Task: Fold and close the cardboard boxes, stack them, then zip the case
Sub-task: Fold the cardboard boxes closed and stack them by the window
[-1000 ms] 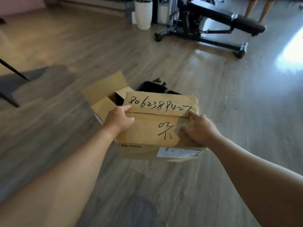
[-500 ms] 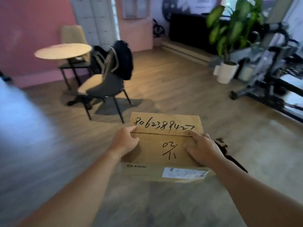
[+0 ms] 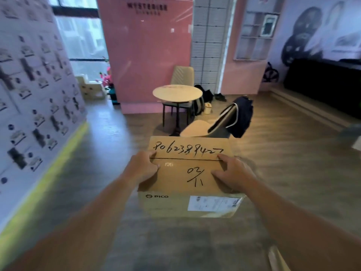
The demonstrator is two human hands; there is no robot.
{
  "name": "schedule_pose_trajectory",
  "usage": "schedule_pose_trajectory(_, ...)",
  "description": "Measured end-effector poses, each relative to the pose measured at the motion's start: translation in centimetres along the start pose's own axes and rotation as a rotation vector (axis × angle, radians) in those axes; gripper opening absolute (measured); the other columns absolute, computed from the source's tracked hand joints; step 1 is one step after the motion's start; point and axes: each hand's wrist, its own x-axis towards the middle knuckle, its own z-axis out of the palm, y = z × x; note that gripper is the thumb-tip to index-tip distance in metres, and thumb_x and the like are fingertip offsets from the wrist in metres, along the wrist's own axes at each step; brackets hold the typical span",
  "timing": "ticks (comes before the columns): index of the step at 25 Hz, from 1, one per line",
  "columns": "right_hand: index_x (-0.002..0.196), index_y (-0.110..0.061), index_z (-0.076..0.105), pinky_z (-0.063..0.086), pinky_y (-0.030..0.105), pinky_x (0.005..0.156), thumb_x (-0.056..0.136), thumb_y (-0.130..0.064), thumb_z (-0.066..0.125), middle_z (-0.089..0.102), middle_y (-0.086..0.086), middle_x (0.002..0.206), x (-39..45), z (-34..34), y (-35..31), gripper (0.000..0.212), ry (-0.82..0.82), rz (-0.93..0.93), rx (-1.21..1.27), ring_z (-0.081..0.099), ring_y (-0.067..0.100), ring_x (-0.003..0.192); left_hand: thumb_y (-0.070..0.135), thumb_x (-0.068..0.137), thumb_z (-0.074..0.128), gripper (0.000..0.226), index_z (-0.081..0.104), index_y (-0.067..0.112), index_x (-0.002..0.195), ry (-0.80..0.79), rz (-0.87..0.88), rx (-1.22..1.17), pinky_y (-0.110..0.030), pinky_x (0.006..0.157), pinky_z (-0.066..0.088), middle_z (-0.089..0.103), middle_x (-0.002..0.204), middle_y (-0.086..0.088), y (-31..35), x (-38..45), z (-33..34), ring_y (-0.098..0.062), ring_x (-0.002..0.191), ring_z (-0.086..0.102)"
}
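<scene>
Inspector: Grip state: left hand (image 3: 141,169) and right hand (image 3: 233,176) both clamp the closed cardboard box (image 3: 187,178), carried at centre frame above the floor (image 3: 293,163).

Clerk: Step?

Inspector: Flaps appear shut; stacking judged next, needing a level set-down.

Clerk: Markings?

Inspector: "PICO" at 7 o'clock; handwritten "80623894227" at 12, last digits doubtful; shipping label illegible.

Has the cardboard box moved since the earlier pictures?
Yes. The cardboard box, carried in both hands, has left the open box and black case on the floor and now faces the round table and chair.
</scene>
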Motion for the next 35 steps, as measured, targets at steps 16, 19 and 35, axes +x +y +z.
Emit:
schedule_pose_trajectory(16, 0.155, -0.030, 0.039, 0.047, 0.036, 0.099, 0.086, -0.062, 0.063, 0.057, -0.001, 0.144, 45.4, 10.0, -27.0, 0.080, -0.209, -0.419, 0.034, 0.058, 0.023, 0.123, 0.022, 0.081, 0.063, 0.047, 0.063, 0.024, 0.127, 0.251, -0.265, 0.085, -0.024, 0.074, 0.037, 0.066, 0.122, 0.000, -15.9, 36.6, -16.8, -0.012, 0.091, 0.051)
schedule_pose_trajectory(19, 0.154, -0.030, 0.039, 0.047, 0.038, 0.102, 0.086, -0.061, 0.064, 0.057, -0.001, 0.145, 54.4, 12.5, -32.9, 0.079, -0.228, -0.465, 0.027, 0.057, 0.024, 0.124, 0.025, 0.082, 0.063, 0.054, 0.058, 0.024, 0.136, 0.269, -0.289, 0.099, -0.026, 0.082, 0.038, 0.063, 0.129, 0.000, -20.1, 45.0, -20.1, -0.016, 0.101, 0.055)
schedule_pose_trajectory(35, 0.153, -0.034, 0.041, 0.046, 0.034, 0.094, 0.081, -0.064, 0.064, 0.057, -0.003, 0.145, 104.9, 27.3, -62.7, 0.082, -0.256, -0.459, 0.029, 0.057, 0.022, 0.123, 0.023, 0.082, 0.063, 0.037, 0.064, 0.019, 0.119, 0.264, -0.263, 0.146, -0.017, 0.061, 0.031, 0.066, 0.107, -0.003, -42.0, 98.2, -38.2, -0.007, 0.079, 0.048)
